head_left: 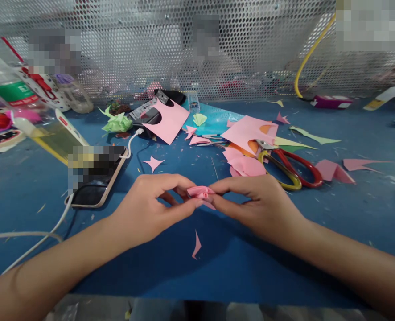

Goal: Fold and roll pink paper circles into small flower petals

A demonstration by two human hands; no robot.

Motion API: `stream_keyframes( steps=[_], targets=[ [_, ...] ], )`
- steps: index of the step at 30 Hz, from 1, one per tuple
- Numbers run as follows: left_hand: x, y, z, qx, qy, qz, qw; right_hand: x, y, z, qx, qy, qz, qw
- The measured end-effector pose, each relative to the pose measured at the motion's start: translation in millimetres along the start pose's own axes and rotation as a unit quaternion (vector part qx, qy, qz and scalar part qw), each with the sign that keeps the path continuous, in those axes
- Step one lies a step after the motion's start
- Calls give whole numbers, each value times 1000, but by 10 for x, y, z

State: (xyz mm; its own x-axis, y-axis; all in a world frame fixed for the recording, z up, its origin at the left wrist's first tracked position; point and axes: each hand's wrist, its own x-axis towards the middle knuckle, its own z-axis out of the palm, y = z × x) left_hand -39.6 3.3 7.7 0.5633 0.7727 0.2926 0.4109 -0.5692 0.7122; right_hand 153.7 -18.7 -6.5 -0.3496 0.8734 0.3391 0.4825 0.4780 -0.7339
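Note:
Between my two hands is a small pink paper flower [204, 195] with a tightly rolled centre and curled outer petals. My left hand [154, 200] pinches its left side between thumb and fingers. On the opposite side my right hand [254, 200] is closed on the petals in the same way. The flower is held above the blue table, and my fingertips hide parts of its edge. Just below lies a thin pink paper scrap [196, 246]. Beyond my right hand rests a pile of pink paper petals [244, 164], partly under cut pink paper [247, 131].
Scissors [286, 171] with yellow and red handles lie behind my right hand. A phone [97, 183] with a white cable [59, 223] is at left, near a bottle of yellowish liquid [47, 133]. Crumpled green paper [117, 123] sits farther back. A perforated metal panel [144, 58] bounds the table [144, 276].

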Motion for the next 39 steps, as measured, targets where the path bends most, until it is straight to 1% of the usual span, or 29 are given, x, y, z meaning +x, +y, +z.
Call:
stream_keyframes(
  steps=[4,9,15,18,20,23,25,29,33,36,37,39],
  targets=[
    [-2,-12,-1,15,-10,7,1000,-15,7,14,-7,7,-30,999],
    [5,-26,-4,7,-17,8,1000,-19,-9,7,0,16,-21,1000],
    [2,-26,3,-19,-41,-23,999,-11,-34,5,7,22,-15,1000],
    [-8,-13,-5,-20,-53,-41,998,-11,-47,0,23,36,-28,999],
    [-14,-3,-8,-19,-54,-42,997,-13,-58,-6,38,37,-29,998],
    [-15,12,-3,-17,-49,-40,998,-8,-72,-14,49,28,1,998],
    [-5,18,5,-16,-45,-49,998,4,-72,-15,57,22,26,998],
    [28,20,5,-38,-45,-100,993,37,-38,-11,66,-4,67,996],
    [39,6,-9,-69,-49,-133,987,46,11,-9,60,-53,114,990],
    [27,-21,-4,-74,-18,-117,990,41,29,-8,69,-62,130,987],
    [22,-33,0,-64,-1,-98,993,39,30,-7,69,-59,132,987],
    [14,-60,11,-19,23,-28,999,31,26,0,64,-56,137,987]
  ],
)
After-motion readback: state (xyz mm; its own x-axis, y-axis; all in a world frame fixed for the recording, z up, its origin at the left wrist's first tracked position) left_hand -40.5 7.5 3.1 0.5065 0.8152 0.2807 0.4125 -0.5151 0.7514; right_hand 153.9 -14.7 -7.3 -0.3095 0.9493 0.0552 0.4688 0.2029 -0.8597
